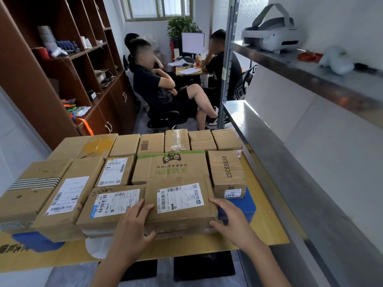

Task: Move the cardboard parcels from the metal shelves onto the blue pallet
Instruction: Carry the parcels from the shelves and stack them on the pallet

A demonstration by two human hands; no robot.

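Observation:
Several cardboard parcels lie packed in rows on the blue pallet [238, 206], which shows only at its corners over a flat cardboard sheet [267, 222]. At the front sits a flat parcel with a white label [180, 206]. My left hand [132, 228] grips its left front corner, fingers on top and thumb on the front face. My right hand [230, 220] holds its right front corner the same way. The parcel rests among the others, beside another labelled parcel [112, 206] on its left. The metal shelves [290, 154] run along the right.
A white headset [273, 34] and small items lie on the upper metal shelf. A brown wooden cabinet [62, 75] stands at left. Three people sit on office chairs around a desk with a monitor [192, 43] beyond the pallet.

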